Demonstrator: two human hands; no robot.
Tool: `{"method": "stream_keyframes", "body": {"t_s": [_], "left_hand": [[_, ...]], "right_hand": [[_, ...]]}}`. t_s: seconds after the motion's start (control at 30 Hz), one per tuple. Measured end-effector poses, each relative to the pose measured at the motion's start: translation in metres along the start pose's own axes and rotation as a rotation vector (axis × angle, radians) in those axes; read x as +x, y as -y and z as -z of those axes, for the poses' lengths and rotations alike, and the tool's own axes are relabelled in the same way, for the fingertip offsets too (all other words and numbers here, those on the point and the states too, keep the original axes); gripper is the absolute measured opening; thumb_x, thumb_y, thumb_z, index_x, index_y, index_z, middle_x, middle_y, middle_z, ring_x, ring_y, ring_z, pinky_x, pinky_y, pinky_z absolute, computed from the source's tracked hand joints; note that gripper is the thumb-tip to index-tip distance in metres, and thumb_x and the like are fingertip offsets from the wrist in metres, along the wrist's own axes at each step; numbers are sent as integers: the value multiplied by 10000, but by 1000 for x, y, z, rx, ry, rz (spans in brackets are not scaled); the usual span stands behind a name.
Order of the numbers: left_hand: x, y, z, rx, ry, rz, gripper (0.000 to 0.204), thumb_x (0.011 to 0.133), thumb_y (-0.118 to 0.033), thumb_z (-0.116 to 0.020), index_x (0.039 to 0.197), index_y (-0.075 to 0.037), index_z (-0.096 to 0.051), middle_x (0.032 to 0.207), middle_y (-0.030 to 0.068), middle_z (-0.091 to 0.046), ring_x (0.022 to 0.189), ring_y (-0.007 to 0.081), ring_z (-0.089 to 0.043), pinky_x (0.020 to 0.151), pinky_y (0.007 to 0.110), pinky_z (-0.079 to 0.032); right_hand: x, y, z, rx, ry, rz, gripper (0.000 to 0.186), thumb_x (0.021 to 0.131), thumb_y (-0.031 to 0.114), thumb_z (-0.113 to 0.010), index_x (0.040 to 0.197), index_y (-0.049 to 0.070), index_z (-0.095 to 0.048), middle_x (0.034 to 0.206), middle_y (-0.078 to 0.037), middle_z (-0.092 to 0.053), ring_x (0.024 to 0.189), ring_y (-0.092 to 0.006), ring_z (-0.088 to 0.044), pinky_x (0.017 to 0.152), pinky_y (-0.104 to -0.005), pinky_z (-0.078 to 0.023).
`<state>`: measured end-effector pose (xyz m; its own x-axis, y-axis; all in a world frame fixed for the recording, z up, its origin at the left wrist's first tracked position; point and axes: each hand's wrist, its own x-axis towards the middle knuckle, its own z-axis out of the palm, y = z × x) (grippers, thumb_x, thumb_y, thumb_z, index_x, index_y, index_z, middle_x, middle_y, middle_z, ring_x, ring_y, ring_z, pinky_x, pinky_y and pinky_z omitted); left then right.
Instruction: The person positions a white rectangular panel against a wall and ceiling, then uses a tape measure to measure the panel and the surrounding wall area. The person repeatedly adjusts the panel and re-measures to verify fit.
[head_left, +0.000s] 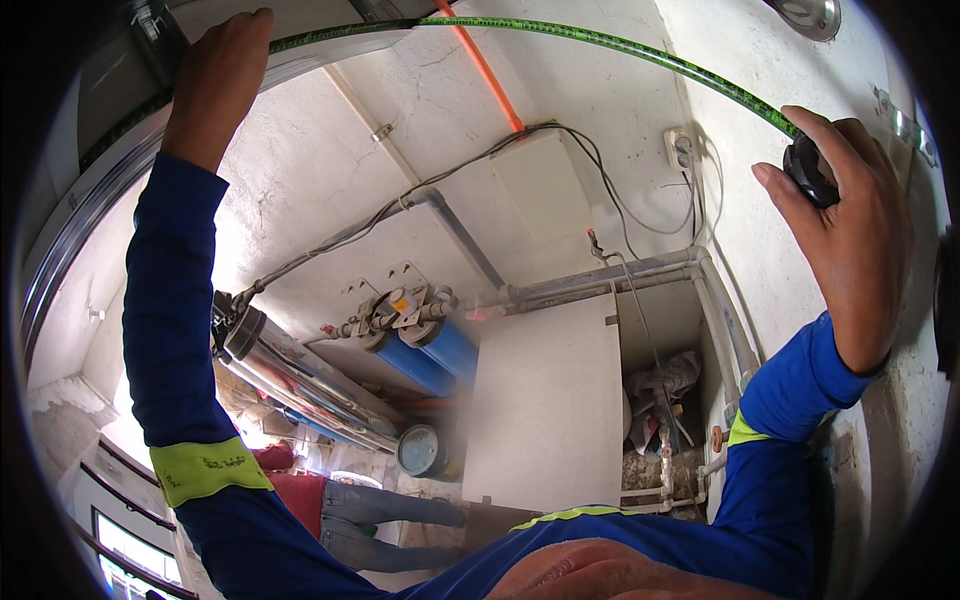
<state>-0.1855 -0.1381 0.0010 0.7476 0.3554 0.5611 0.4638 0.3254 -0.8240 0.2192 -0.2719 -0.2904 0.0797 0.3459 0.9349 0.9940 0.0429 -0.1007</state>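
Note:
A green tape blade (600,42) with dark markings arcs across the top of the head view. At the upper left, my left hand (222,85) is closed at the blade, by a metal rail; the fingers' exact hold is partly hidden. Beyond that hand, a darker length of the blade carries on down to the left. My right hand (850,200), raised near the right wall, grips the black tape measure (810,170) between thumb and fingers. The blade comes out of its upper side. Both arms are lifted wide apart in blue sleeves with yellow-green bands.
An orange pipe (485,70), a pale cover box (542,187), black cables and a wall outlet (678,148) are on the wall. Below stand blue filter housings (425,355), a metal cylinder (300,370), grey pipes (600,280) and a white panel (545,400). A person in jeans (385,515) is at lower left.

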Motion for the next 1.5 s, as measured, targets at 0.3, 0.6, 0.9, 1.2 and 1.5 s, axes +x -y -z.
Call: {"method": "stream_keyframes", "body": {"t_s": [0.3, 0.6, 0.9, 1.2, 1.5], "left_hand": [[-1, 3, -6, 7, -41, -20, 279, 914, -11, -546, 1189, -15, -596, 1051, 187, -689, 966, 388, -678, 816, 458, -566], [-1, 6, -9, -13, -60, -27, 265, 916, -12, -546, 1178, -25, -583, 1021, 177, -685, 959, 378, -681, 803, 455, -569], [1, 2, -4, -6, -34, -16, 253, 925, -13, -522, 1170, -23, -581, 1014, 181, -680, 954, 384, -677, 798, 467, -563], [0, 0, -2, -22, -152, -66, 26, 939, -43, -551, 948, -37, -574, 897, 187, -688, 873, 377, -709, 745, 463, -590], [2, 0, -2, -31, -126, -35, 27, 936, -40, -548, 947, -30, -571, 895, 190, -684, 882, 388, -703, 755, 471, -587]], "right_hand": [[3, -3, -8, -16, 20, -31, 436, 852, 243, -815, 1222, 56, -678, 927, -113, -658, 777, -201, -669, 691, -338, -537], [5, -5, -9, -8, 8, -25, 430, 847, 238, -818, 1210, 54, -680, 916, -111, -660, 760, -197, -665, 688, -335, -531], [4, -5, -9, 15, 21, -48, 435, 839, 227, -824, 1212, 55, -678, 922, -112, -661, 773, -200, -672, 688, -332, -533], [-5, -9, -6, 32, -10, -59, 431, 820, 223, -833, 1195, 70, -685, 927, -114, -654, 800, -223, -672, 698, -353, -532], [-21, -6, -13, 72, -71, -82, 418, 789, 246, -850, 1140, 73, -702, 893, -96, -657, 760, -227, -654, 656, -363, -507]]}}
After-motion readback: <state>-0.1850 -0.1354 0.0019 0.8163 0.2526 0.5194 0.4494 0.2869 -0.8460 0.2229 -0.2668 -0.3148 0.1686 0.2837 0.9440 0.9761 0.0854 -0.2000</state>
